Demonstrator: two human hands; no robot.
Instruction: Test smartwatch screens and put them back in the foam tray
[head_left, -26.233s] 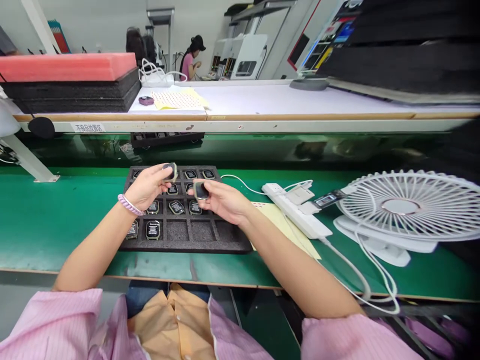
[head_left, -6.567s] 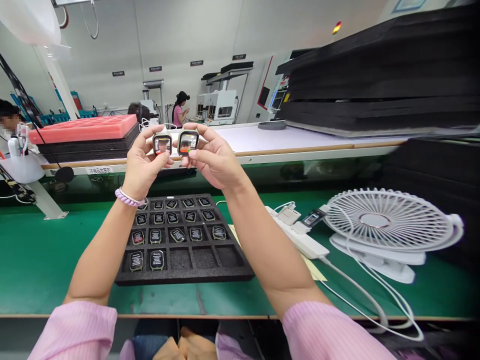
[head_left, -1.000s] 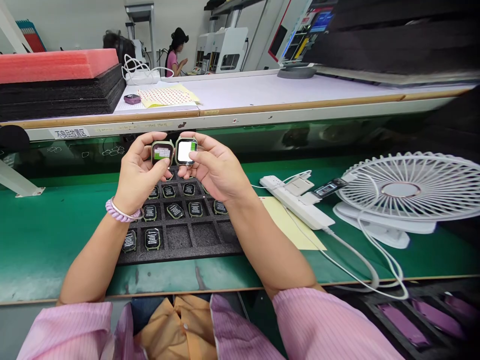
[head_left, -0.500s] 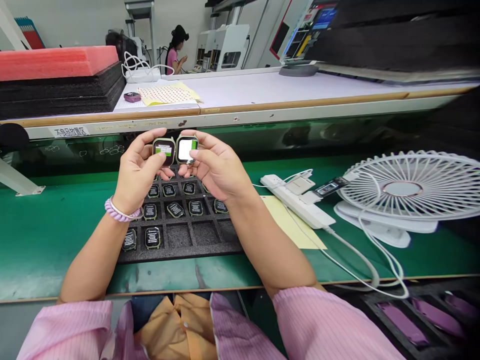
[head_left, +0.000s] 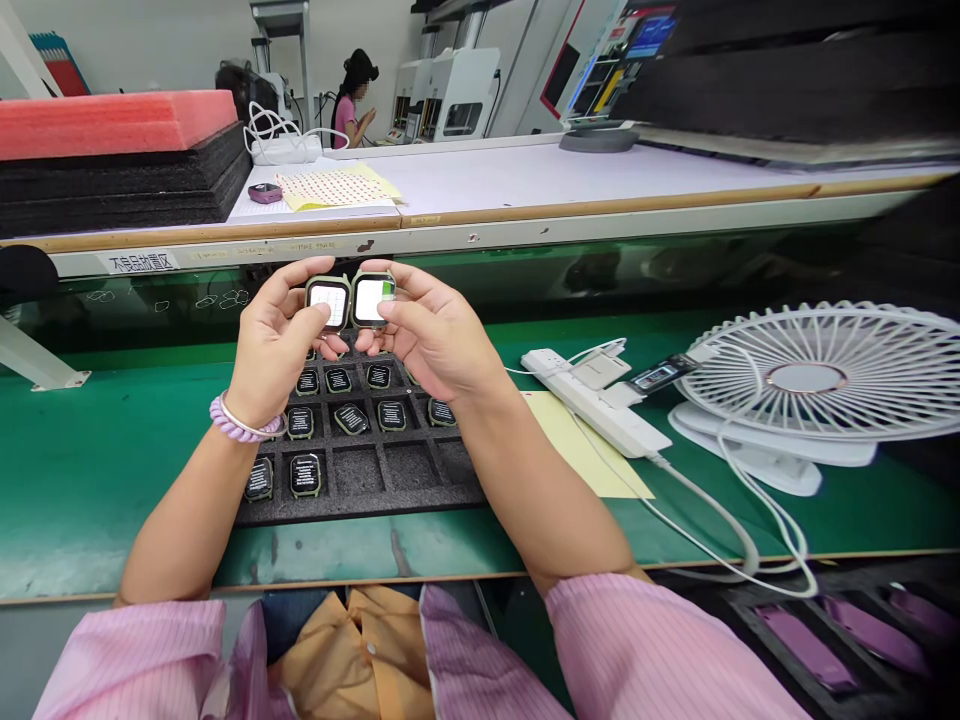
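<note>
Side by side above the foam tray, two smartwatches without straps are held up with their screens toward me. My left hand (head_left: 281, 335) grips the left smartwatch (head_left: 325, 293), its thumb on the lower right of a mostly white screen with thin grid lines. In my right hand (head_left: 435, 325) is the right smartwatch (head_left: 369, 297), its thumb over the lower right of a white screen with a green patch. Below them, the black foam tray (head_left: 360, 508) holds several more smartwatches (head_left: 305, 475) with text on dark screens. My wrists and hands hide part of the tray.
To the right, a white power strip (head_left: 600, 400) with cables lies over a yellow sheet (head_left: 574, 450), beside a white fan (head_left: 810, 375). A raised shelf (head_left: 510, 185) crosses behind, bearing stacked foam (head_left: 112, 150). A person (head_left: 351, 105) sits beyond. Purple items (head_left: 806, 645) lie lower right.
The left smartwatch's screen has gone from dark with a green and white block to mostly white with grid lines. Both hands have stayed in place.
</note>
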